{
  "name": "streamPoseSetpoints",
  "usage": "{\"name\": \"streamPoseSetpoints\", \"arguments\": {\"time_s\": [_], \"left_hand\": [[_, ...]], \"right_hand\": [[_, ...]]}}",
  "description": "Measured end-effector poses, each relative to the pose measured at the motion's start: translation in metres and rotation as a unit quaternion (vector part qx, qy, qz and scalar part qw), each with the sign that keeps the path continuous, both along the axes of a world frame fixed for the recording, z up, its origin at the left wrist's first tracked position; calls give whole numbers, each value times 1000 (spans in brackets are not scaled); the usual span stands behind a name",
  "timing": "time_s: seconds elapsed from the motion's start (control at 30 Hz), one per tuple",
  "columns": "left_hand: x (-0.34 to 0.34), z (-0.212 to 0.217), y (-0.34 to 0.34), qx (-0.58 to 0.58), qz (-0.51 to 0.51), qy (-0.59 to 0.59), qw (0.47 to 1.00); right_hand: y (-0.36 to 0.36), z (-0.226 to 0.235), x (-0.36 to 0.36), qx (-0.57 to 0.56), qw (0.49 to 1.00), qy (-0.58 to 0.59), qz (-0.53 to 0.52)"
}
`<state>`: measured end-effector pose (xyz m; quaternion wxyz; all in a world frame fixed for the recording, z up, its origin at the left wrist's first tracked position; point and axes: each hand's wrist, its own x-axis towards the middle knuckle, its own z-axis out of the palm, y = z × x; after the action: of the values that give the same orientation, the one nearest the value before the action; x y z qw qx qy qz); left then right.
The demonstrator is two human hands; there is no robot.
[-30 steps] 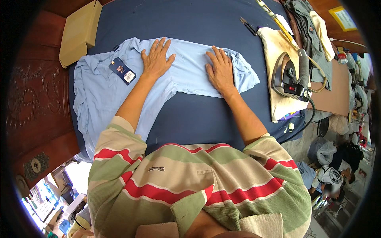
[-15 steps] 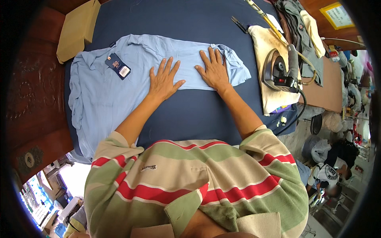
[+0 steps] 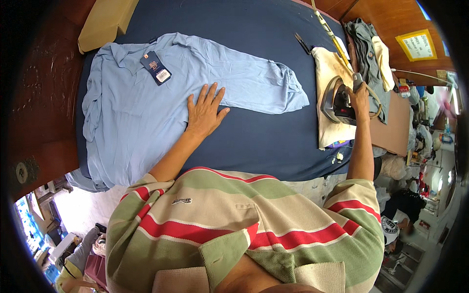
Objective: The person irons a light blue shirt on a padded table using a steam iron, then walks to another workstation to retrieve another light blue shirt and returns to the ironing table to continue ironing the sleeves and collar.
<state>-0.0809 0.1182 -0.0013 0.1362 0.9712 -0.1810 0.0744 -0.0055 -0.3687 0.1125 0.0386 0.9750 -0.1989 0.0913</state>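
A light blue shirt (image 3: 141, 117) lies spread over the dark blue table cover, its sleeve stretched out to the right with the cuff end bunched. My left hand (image 3: 205, 113) rests flat on the shirt near the sleeve's lower edge, fingers spread. A dark tag (image 3: 156, 68) lies near the collar. At the right, my right hand (image 3: 360, 100) is wrapped round the grey handle of an iron (image 3: 337, 102). The iron sits on a folded cream cloth (image 3: 325, 63); my hand hides part of it.
A brown cardboard box (image 3: 105, 24) stands at the far left. Thread snips (image 3: 302, 43) lie left of the cream cloth. Dark folded garments (image 3: 366, 41) are piled at the far right. A hose runs to the iron. A person (image 3: 395, 222) is in the background at right.
My right hand has left the sleeve, moved right and taken hold of the iron's handle. My left hand stays flat on the shirt. The whole view has shifted slightly.
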Motion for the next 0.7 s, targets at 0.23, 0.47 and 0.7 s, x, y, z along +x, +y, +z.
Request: {"name": "streamPoseSetpoints", "arguments": {"time_s": [0.23, 0.47, 0.7], "left_hand": [[1, 6, 6, -16, 14, 43, 999], [5, 13, 16, -121, 52, -1, 991], [38, 16, 36, -36, 137, 17, 990]], "right_hand": [[15, 25, 20, 272, 959, -10, -74], [185, 57, 3, 254, 933, 27, 255], [330, 19, 19, 200, 893, 143, 378]]}}
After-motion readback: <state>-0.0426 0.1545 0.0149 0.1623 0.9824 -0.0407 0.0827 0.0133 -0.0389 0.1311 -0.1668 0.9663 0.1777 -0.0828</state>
